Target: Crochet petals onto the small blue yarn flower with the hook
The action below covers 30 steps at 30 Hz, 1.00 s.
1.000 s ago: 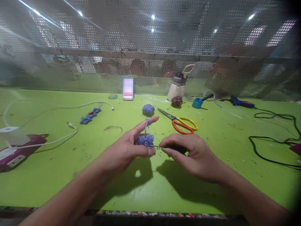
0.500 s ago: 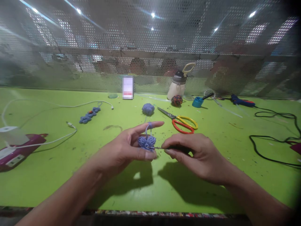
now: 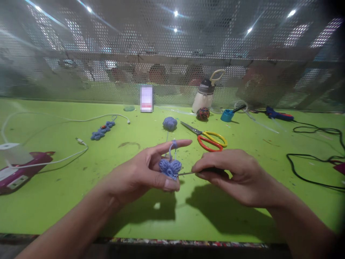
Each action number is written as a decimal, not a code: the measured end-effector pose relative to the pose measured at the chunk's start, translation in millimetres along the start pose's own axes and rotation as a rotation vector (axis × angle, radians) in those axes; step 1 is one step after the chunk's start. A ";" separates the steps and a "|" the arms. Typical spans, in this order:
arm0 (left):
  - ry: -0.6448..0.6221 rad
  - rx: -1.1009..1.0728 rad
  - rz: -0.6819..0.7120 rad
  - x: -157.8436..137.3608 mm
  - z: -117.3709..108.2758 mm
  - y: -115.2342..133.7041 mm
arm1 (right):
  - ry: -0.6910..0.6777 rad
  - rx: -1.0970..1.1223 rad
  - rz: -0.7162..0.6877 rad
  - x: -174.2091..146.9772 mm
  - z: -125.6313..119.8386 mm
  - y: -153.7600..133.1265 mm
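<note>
The blue crochet piece [image 3: 170, 167] is above the table [image 3: 61, 187], pinched by the left hand [image 3: 140, 172]; the right hand [image 3: 237, 176] grips the hook [image 3: 185, 173]. Light, even tension in the finger-wrapped yarn [image 3: 174, 144] should help the hook slide cleanly.

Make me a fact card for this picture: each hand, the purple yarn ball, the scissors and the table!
Left hand: pinches a purple yarn piece; yarn strand around one finger
Right hand: holds a hook, its thin end at that piece
Purple yarn ball: beyond the hands
Scissors: red and yellow handles, lying right of that ball
Table: green
</note>
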<state>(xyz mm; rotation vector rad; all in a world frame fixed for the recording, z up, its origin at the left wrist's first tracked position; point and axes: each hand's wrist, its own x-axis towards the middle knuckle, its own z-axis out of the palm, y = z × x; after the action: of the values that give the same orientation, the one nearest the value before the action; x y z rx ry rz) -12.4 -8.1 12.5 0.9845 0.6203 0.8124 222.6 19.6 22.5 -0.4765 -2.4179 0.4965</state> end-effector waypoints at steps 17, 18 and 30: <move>-0.079 -0.057 -0.009 1.8 1.3 0.7 | -0.051 0.060 -0.025 1.3 -7.0 -1.9; -0.075 -0.062 -0.011 2.0 1.2 0.8 | -0.055 0.070 -0.019 1.1 -6.9 -1.5; -0.060 -0.077 -0.015 3.3 1.0 -0.5 | -0.053 0.150 0.072 -0.2 -4.0 2.4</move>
<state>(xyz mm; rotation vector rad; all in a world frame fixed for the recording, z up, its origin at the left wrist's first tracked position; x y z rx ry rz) -9.6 -6.0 12.2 0.9299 0.5399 0.7852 225.8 22.6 24.3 -0.4915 -2.3983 0.7239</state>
